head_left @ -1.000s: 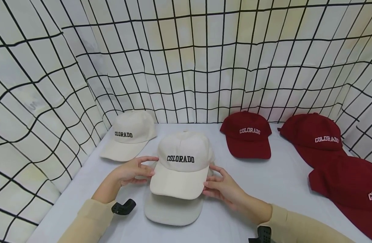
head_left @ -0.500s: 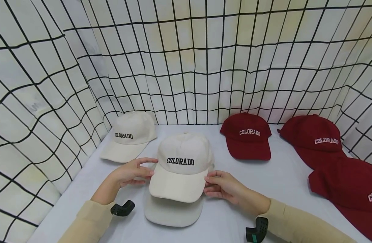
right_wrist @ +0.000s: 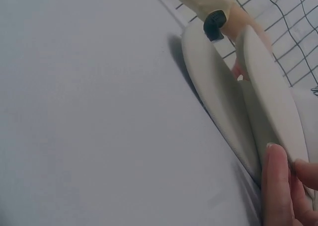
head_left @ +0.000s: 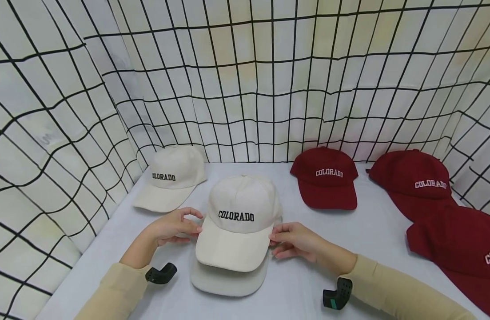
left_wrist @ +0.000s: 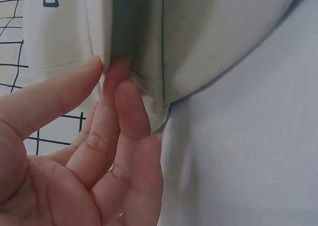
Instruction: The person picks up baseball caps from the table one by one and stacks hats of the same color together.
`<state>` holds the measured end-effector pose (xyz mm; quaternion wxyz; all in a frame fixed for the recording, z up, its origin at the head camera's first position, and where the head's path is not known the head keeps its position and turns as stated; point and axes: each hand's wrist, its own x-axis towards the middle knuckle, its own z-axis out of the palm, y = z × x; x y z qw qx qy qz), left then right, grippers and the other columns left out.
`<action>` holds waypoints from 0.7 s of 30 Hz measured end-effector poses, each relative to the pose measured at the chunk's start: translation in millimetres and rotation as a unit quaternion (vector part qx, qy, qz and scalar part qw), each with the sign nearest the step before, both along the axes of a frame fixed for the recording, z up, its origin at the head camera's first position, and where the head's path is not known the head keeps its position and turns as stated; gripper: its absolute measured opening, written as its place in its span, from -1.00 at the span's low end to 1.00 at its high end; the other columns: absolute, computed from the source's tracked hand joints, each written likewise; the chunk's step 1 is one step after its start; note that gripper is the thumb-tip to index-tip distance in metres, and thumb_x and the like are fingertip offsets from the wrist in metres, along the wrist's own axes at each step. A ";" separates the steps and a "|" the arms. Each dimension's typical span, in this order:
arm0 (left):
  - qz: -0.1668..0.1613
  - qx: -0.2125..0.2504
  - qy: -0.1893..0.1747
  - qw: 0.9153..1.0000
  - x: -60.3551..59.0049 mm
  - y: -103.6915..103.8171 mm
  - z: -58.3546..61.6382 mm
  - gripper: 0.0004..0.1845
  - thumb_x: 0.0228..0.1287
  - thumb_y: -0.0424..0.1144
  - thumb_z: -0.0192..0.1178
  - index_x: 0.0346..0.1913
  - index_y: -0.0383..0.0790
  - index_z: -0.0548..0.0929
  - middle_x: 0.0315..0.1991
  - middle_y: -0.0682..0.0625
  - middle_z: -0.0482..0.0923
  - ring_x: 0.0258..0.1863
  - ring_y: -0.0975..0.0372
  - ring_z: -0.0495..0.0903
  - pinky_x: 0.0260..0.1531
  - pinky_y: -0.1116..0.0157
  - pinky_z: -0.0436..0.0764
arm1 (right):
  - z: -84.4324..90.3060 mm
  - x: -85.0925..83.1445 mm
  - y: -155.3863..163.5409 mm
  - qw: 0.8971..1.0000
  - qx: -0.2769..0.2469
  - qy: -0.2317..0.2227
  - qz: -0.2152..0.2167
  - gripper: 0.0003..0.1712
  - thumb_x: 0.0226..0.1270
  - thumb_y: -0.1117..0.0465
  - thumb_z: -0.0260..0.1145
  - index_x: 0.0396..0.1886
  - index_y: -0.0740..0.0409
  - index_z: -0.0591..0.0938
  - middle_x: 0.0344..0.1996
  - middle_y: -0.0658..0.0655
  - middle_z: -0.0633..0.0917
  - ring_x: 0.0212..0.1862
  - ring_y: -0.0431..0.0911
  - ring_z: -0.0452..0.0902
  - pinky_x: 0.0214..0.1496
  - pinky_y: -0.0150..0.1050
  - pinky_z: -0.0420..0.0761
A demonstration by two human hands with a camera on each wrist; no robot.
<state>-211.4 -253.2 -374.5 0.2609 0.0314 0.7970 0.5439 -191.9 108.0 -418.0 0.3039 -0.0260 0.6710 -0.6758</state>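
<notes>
Both hands on the top cap [head_left: 237, 218], and here's the grip: left hand [head_left: 172, 227] pinching one side of its brim, thumb above, fingers below; right hand [head_left: 296, 241] pinching the other. It's stacked over a lower cap [head_left: 229, 284], mid-tabletop [head_left: 294, 289], brims parted. Back left, another white cap [head_left: 174, 171]; over right, three red caps [head_left: 326, 175]!
</notes>
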 end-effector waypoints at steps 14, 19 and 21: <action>-0.055 -0.053 0.011 0.997 -1.2 -5.1 -4.9 -0.68 0.26 -0.33 0.35 0.03 -0.36 0.58 -0.35 0.06 0.71 -0.33 0.25 0.65 -0.33 0.29 0.55 | -6.7 -3.2 -0.5 0.998 0.015 0.045 0.041 -0.88 0.50 0.28 0.29 -0.22 0.28 0.63 -0.41 0.12 0.63 -0.47 -0.16 0.70 -0.35 -0.31 0.71; -0.101 -0.069 0.035 0.992 -3.8 -5.1 -1.7 -0.76 0.25 -0.37 0.35 -0.07 -0.39 0.63 -0.47 0.09 0.64 -0.45 0.28 0.52 -0.43 0.36 0.45 | -2.8 -3.0 -0.6 0.997 0.028 0.056 0.051 -0.88 0.49 0.31 0.30 -0.29 0.26 0.61 -0.43 0.12 0.65 -0.49 -0.16 0.68 -0.37 -0.30 0.71; -0.110 -0.072 0.034 0.991 -4.2 -4.7 0.1 -0.78 0.25 -0.38 0.36 -0.09 -0.38 0.63 -0.50 0.10 0.62 -0.48 0.29 0.47 -0.46 0.37 0.42 | -1.3 -3.3 -1.0 0.996 0.034 0.056 0.053 -0.87 0.48 0.31 0.31 -0.32 0.24 0.61 -0.43 0.12 0.65 -0.49 -0.16 0.68 -0.38 -0.30 0.71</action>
